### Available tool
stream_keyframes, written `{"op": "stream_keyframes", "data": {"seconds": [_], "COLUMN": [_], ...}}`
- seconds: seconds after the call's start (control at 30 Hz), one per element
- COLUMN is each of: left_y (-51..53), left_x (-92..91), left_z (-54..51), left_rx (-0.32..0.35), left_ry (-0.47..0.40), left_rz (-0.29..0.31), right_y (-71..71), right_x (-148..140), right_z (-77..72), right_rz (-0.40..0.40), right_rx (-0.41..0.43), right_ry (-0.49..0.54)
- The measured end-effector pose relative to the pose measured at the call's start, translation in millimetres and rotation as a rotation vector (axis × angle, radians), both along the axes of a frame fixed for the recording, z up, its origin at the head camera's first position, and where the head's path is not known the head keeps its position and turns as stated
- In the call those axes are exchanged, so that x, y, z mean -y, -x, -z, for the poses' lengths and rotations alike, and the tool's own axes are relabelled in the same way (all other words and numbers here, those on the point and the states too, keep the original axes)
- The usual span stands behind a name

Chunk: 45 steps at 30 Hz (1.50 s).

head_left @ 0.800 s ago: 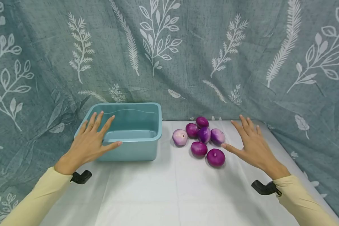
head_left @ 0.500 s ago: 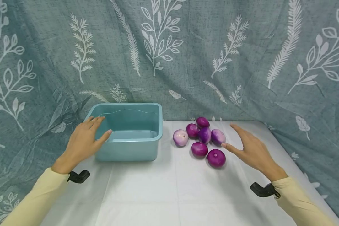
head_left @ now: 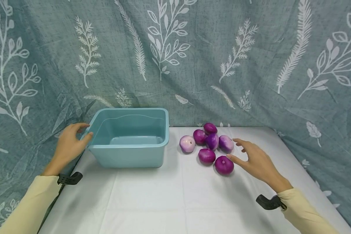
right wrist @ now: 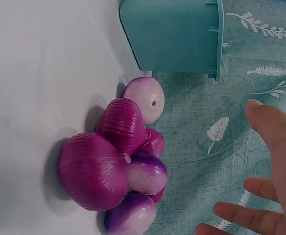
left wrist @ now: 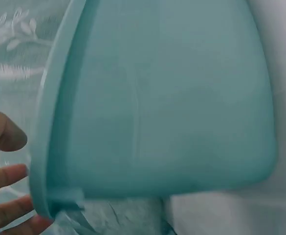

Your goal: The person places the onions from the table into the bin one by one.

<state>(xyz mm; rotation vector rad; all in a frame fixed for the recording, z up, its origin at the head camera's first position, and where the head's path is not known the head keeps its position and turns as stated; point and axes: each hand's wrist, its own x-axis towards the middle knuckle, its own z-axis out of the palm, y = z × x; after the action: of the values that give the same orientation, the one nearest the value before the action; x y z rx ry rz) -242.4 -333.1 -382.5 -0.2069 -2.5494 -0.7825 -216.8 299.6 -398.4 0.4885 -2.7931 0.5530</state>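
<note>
A blue-green plastic basin stands on the white-covered table at the left. Beside its left rim my left hand hovers, thumb and fingers parted. In the left wrist view the fingertips come close to the rim; whether any touch it I cannot tell. To the right of the basin several purple onions lie in a cluster, among them a deep-magenta onion at the front and a paler onion at the left. My right hand is just right of the cluster, thumb and fingers spread, holding nothing.
A patterned grey-green cloth hangs behind and at the sides. White cloth covers the table, whose right edge runs past my right forearm. Each wrist wears a black mount.
My left hand has moved left and down, from over the basin to its left rim. My right hand has dropped slightly toward the onions, its fingers drawing in. Basin and onions stay put.
</note>
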Motion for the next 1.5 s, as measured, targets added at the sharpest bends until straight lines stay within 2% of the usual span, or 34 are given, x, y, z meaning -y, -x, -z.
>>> {"op": "stream_keyframes", "data": {"seconds": [0.13, 0.33, 0.53, 0.7, 1.07, 1.33, 1.5], "left_y": [0.6, 1.9, 5.8, 12.0, 23.3, 28.4, 30.2], "left_x": [13.8, 28.6, 39.3, 46.3, 56.9, 61.7, 61.8], "left_z": [8.6, 16.2, 22.9, 26.6, 31.5, 33.3, 34.2], "left_rx": [0.071, 0.203, 0.292, 0.327, 0.422, 0.451, 0.457], "left_ry": [-0.066, -0.213, -0.335, -0.367, -0.499, -0.538, -0.564], "left_rz": [-0.001, 0.014, 0.083, 0.160, 0.304, 0.376, 0.397], "right_y": [-0.7, -0.9, -0.6, 1.9, 9.3, 15.0, 19.3], "right_x": [0.3, 0.1, 0.9, 3.4, 1.8, 1.6, 2.6], "right_z": [2.7, 7.4, 14.4, 23.3, 51.3, 65.3, 71.7], "right_rz": [-0.002, -0.004, 0.001, 0.009, 0.003, -0.015, -0.018], "right_rx": [0.022, 0.033, 0.058, 0.081, 0.132, 0.121, 0.100], "right_ry": [0.003, 0.007, 0.002, 0.004, 0.000, -0.002, 0.011]}}
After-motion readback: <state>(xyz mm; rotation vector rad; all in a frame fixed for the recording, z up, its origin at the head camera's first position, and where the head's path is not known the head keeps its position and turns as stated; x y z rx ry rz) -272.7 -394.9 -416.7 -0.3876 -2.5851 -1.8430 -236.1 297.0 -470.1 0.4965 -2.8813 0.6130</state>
